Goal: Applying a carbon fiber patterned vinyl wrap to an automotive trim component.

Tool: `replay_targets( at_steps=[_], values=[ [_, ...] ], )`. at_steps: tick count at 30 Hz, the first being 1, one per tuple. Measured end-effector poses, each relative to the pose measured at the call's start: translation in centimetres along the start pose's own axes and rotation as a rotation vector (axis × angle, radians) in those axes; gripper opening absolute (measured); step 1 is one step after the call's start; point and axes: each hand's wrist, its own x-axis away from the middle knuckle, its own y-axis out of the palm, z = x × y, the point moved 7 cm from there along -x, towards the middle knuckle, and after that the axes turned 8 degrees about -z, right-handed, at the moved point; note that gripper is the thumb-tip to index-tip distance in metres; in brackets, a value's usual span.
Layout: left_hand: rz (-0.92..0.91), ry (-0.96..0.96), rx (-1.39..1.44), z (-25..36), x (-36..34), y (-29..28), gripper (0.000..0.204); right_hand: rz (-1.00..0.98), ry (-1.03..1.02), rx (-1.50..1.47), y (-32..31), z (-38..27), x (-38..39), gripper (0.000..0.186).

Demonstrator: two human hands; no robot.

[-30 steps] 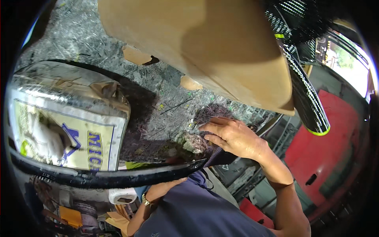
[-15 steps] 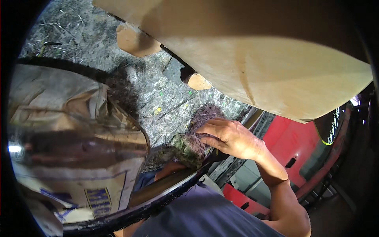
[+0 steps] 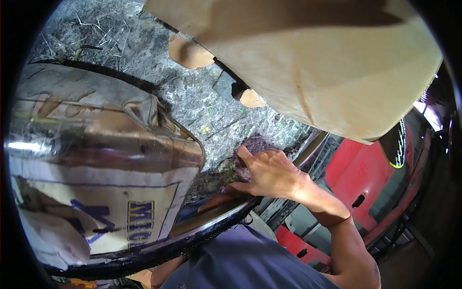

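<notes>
My right hand (image 3: 267,171) curls its fingers over a matted fibrous clump (image 3: 224,176) on the mottled grey, fibre-strewn surface (image 3: 178,86), partly hiding it. My left forearm (image 3: 166,267) shows at the lower edge; its hand is hidden or indistinct behind a curved dark-edged strip (image 3: 192,245). To the left lies a bulky package (image 3: 82,139) with crumpled, glossy wrapping and a printed panel. A large tan sheet (image 3: 317,72) hangs over the upper right, with small torn tan pieces (image 3: 190,50) along its edge.
At the right stand red vehicle panels (image 3: 353,176) with dark handles, beside grey metal rails. A glossy black piece with a yellow-green edge (image 3: 399,149) shows beyond the tan sheet's right side.
The view has swung, so the package and tan sheet fill more of it. My right hand has lowered onto the clump, fingers more bent. My left hand has passed out of clear sight behind the strip.
</notes>
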Motion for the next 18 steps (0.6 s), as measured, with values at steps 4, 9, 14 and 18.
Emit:
replay_targets(
  at_steps=[4,9,14,18],
  values=[
    [-0.002,0.021,0.02,-0.2,-0.2,0.1,0.042,-0.199,0.069,-0.17,-0.4,0.2,-0.4,0.073],
    [-0.019,0.018,0.058,-0.5,-0.8,0.1,0.042,-0.199,0.056,-0.254,-0.1,0.8,-0.3,0.071],
    [-0.035,0.0,0.161,-1.2,-1.5,-0.3,0.043,-0.216,0.079,-0.272,0.2,1.0,-0.3,0.073],
    [-0.049,-0.029,0.317,-1.8,-2.0,-0.7,0.043,-0.192,0.066,-0.266,0.0,0.9,-0.2,0.075]
  ],
)
